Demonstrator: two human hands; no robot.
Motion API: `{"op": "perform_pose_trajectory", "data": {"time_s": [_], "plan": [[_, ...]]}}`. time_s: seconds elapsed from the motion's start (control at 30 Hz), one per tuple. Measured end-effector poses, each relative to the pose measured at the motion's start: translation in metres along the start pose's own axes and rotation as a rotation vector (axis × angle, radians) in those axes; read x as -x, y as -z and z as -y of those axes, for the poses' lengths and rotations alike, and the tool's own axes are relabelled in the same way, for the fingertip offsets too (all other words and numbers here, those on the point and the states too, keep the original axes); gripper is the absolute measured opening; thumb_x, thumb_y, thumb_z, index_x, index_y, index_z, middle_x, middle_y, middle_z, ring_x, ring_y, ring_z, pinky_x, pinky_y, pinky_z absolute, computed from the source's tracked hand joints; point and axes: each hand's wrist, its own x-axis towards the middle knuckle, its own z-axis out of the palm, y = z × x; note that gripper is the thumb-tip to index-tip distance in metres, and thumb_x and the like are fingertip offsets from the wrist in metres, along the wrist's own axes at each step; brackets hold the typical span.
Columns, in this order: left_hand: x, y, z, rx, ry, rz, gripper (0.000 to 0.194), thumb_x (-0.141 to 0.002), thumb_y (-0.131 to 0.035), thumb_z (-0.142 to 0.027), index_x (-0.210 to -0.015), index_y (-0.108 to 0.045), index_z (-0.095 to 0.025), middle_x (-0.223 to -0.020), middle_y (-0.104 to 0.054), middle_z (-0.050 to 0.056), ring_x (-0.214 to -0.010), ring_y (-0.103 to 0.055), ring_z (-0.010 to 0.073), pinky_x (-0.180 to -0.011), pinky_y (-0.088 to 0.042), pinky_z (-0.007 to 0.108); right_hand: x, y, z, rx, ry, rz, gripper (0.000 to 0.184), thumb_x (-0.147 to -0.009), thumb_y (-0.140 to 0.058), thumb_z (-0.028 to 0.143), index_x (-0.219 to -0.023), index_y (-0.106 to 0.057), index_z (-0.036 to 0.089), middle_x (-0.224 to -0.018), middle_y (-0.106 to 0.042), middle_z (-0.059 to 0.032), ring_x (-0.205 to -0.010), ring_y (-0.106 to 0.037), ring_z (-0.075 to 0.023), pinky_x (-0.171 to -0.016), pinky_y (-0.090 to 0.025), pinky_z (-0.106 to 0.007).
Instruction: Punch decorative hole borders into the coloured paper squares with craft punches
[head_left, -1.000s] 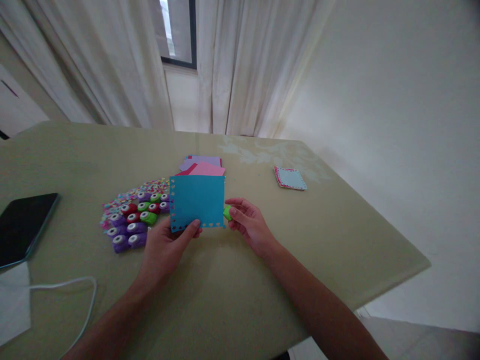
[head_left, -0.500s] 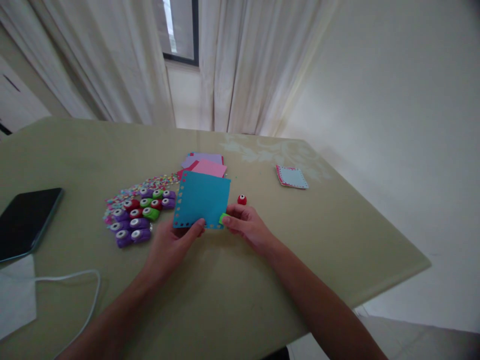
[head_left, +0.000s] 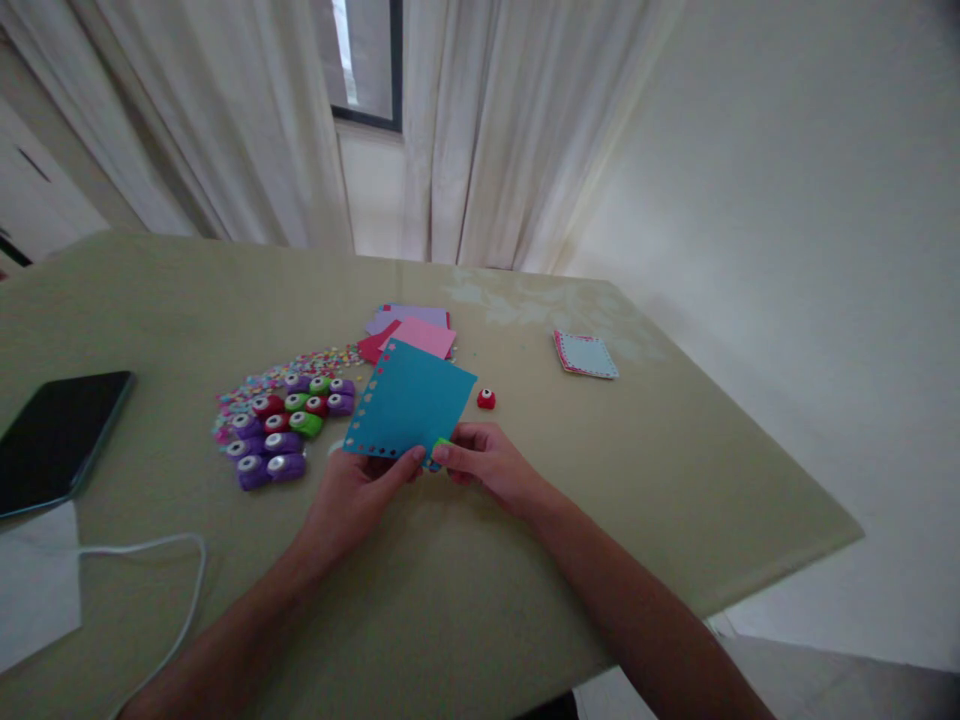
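Note:
A blue paper square (head_left: 412,402) with punched holes along its left and lower edges is raised above the table. Gripping its lower edge is my left hand (head_left: 367,485), thumb on the front. At the lower right corner, my right hand (head_left: 487,465) is closed on a small green craft punch (head_left: 441,447), which sits at the paper's edge and is mostly hidden by the fingers. Just beyond that hand, a red craft punch (head_left: 487,399) stands on the table. Several purple, red and green punches (head_left: 281,443) are grouped to the left.
Behind the blue square lie pink paper (head_left: 420,337) and lilac paper (head_left: 427,315). Colourful paper bits (head_left: 277,375) spread behind the punches. A stack of hole-edged squares (head_left: 586,355) lies at right. A phone (head_left: 60,435), white cable (head_left: 142,546) and white sheet (head_left: 45,580) are at left.
The blue square has turned clockwise, its right corner dropping towards me. My right hand has shifted slightly left and down with the green punch at the lower corner.

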Motion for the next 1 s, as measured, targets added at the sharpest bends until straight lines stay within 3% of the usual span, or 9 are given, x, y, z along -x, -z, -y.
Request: {"op": "perform_pose_trajectory", "data": {"time_s": [1.0], "plan": [[0.001,-0.002,-0.003,0.034,0.025,0.003,0.029,-0.08,-0.078,-0.05,-0.069,-0.075,-0.023,-0.066,-0.078,0.003,-0.063,-0.076,0.0244,-0.058,-0.06,0.03,0.002,-0.007,0.001,0.069,0.011,-0.032,0.054,-0.073,-0.085,0.072,-0.079,-0.07,0.02,-0.07,-0.061,0.0009,-0.058,-0.043,-0.0117,-0.055,-0.029,-0.028]]}}
